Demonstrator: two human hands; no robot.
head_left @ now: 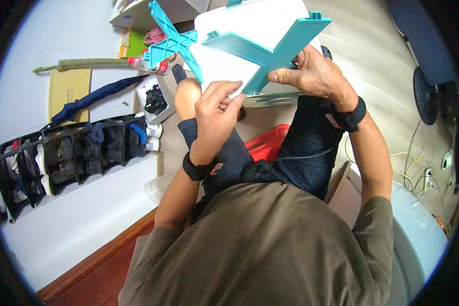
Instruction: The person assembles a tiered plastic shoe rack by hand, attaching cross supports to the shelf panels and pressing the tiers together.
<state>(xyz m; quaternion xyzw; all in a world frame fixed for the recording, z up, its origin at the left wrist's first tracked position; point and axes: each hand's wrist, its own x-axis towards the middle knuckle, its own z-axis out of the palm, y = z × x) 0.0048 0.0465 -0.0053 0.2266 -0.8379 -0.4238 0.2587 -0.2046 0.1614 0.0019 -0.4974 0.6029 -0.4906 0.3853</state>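
Note:
A teal plastic X-shaped piece (270, 53) is tilted over a white flat-topped surface (222, 66). My right hand (316, 76) grips it near its lower right side, with the thumb on the upper face and the fingers mostly hidden behind. My left hand (217, 109) is beside the lower end of the piece, its fingers half curled. Its thumb tip and index tip are apart, with nothing visible between them. Another teal ribbed X-shaped piece (172, 43) leans at the left edge of the white surface.
A red plastic object (270, 145) lies between my legs. To the left are a small open box (155, 104) with a black bundle, a bottle (143, 64), a dark blue umbrella (97, 99) and a black shoe organiser (69, 153). Cables (418, 163) run along the right.

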